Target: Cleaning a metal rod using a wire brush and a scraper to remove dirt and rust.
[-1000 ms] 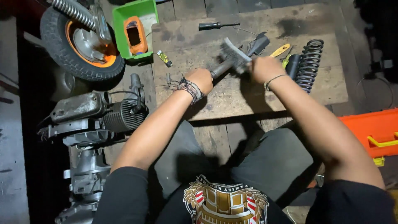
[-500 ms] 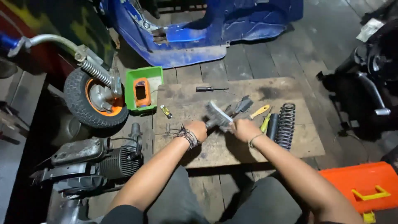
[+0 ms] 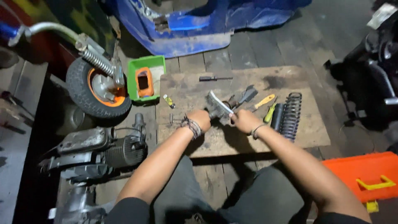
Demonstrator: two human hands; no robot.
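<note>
Two hands meet over the wooden board [image 3: 248, 141] w/ a metal part between them. Left hand [image 3: 200, 119] is closed round the handle end of a wire brush [image 3: 218, 104]; bristle head angles up and to the right, resting against a small dark metal part [image 3: 230, 104]. Right hand [image 3: 245, 120] is curled shut, fingers gripping that part from below, so part and brush sit between the two hands, above the board's centre and touching both.

Progress, judging by what shows: the brushing looks mid-way. Part looks dark and grimy, no bright clean metal that I can make out, tho it's small and partly hidden by fingers. Nothing beside it looks reassembled yet.

Rel. to the board: black coil spring [image 3: 292, 114] and a black tube [image 3: 276, 117] lie on its right side, yellow-handled screwdrivers [image 3: 265, 101] just left of them. Dark screwdriver [image 3: 215, 78] near the far edge. Green tray [image 3: 145, 79] w/ an orange item sits off the board's far-left corner; small wheel [image 3: 93, 93] w/ orange rim beyond that. Engine block [image 3: 99, 151] left of the board, orange toolbox [image 3: 367, 174] off its near-right corner.
</note>
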